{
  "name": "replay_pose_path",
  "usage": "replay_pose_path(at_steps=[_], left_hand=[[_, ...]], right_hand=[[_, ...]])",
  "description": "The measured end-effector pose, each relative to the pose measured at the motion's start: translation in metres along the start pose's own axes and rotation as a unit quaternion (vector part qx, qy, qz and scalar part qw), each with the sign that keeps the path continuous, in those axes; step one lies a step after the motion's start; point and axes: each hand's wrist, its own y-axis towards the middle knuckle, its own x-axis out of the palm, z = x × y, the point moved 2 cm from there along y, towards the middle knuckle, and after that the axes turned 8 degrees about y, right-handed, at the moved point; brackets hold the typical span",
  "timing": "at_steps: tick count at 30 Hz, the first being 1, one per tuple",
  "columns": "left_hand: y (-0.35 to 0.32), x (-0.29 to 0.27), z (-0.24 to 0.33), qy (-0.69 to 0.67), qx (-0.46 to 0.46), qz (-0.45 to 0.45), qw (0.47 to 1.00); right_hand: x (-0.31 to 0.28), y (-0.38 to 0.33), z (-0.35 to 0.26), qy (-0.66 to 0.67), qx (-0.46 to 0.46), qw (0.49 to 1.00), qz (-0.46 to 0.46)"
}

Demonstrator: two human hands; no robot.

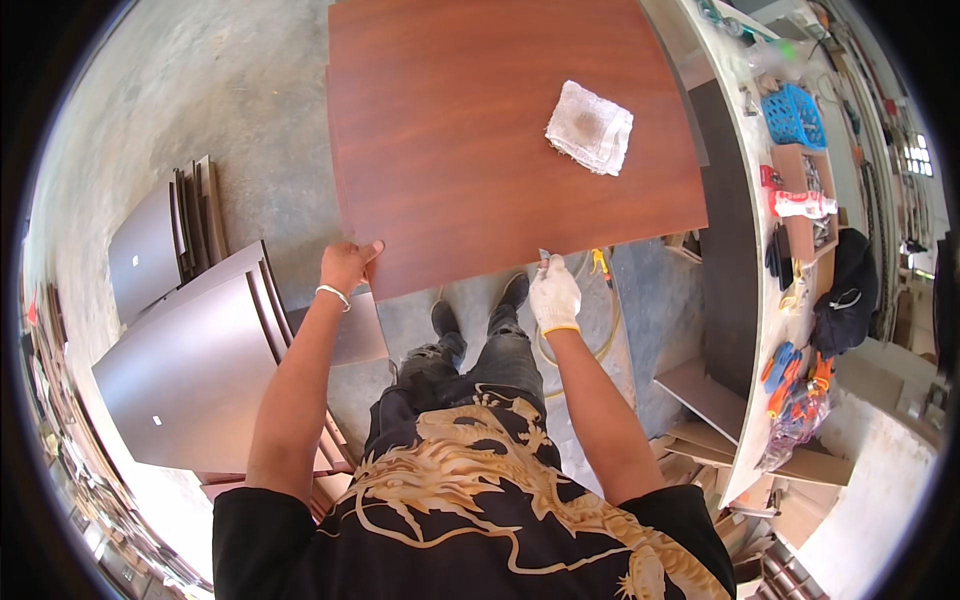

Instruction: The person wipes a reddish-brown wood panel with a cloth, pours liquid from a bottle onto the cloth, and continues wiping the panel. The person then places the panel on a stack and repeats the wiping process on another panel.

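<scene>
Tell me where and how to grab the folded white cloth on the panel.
I'd pinch the near edge of the white cloth, all layers together, from above on the person's side, with the gloved right hand, the closer one. It lies flat and uncovered on the reddish-brown panel, so the top is open; taking the layers together should keep it folded.

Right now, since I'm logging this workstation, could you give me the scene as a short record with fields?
Work surface: reddish-brown panel
On it: folded white cloth with a brownish stain, toward the right
Left hand: bare, thumb over the panel's near-left corner
Right hand: gloved in white, at the near edge; grip unclear
Person's left: leaning dark panels
Person's right: blue basket
</scene>
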Motion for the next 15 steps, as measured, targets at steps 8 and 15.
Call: replay_pose_path(at_steps=[8, 15], left_hand=[[0.002, -0.003, -0.003, 0.008, -0.009, 0.004, 1.0], [0.008, -0.002, -0.007, 0.008, -0.016, -0.014, 1.0]], right_hand=[[-0.082, 0.08, 0.09, 0.143, 0.061, 0.973, 0.172], [-0.109, 0.109, 0.119, -0.018, 0.023, 0.991, 0.131]])
